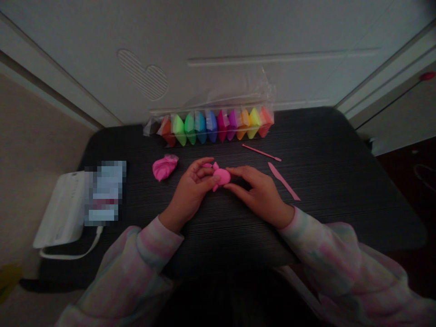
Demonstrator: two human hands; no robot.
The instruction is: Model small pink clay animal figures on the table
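Note:
A small pink clay figure (pixel 223 176), rounded with little nubs at its left end, is held just above the dark table. My left hand (pixel 195 184) is closed on it, the thumb pressing its left part. From the other side my right hand (pixel 260 188) pinches its right end between thumb and fingers. Partly behind my left fingers shows another bit of pink clay (pixel 207 165); whether it joins the figure I cannot tell. A crumpled packet of pink clay (pixel 165 167) lies left of my left hand. To the right are a pink clay knife (pixel 284 181) and a thin pink modelling stick (pixel 261 152).
Along the back of the black table (pixel 340 181), a clear plastic bag (pixel 238 93) holds several coloured clay packets (pixel 211 126). At the left, a white power bank or box (pixel 61 209) with a cable (pixel 73 257) lies beside a blurred-out phone (pixel 105 193). A white panel stands behind.

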